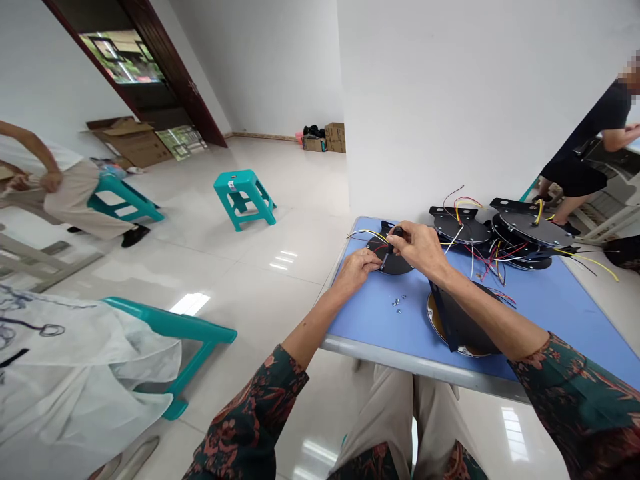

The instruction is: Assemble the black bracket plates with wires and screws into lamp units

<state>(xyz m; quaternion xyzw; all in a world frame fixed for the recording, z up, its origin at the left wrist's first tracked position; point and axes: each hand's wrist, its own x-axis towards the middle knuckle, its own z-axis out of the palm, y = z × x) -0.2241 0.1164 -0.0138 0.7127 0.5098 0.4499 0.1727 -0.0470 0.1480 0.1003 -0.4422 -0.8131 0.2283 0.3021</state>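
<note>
A screwdriver (pixel 394 241) is gripped by the right hand (pixel 419 248), a disc (pixel 395 265) steadied by the left hand (pixel 356 270), screws (pixel 397 303) left loose below

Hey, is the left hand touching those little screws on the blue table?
Apart. The head view shows bare blue tabletop between the left hand and the small metal screws lying on the blue table.

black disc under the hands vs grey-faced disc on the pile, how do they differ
The black round disc lies on the blue table between the left hand and right hand; the grey-faced round disc sits on a pile, no hand on it. The black disc shows a dark face, the grey-faced disc a pale metal one. Both trail coloured wires.
</note>
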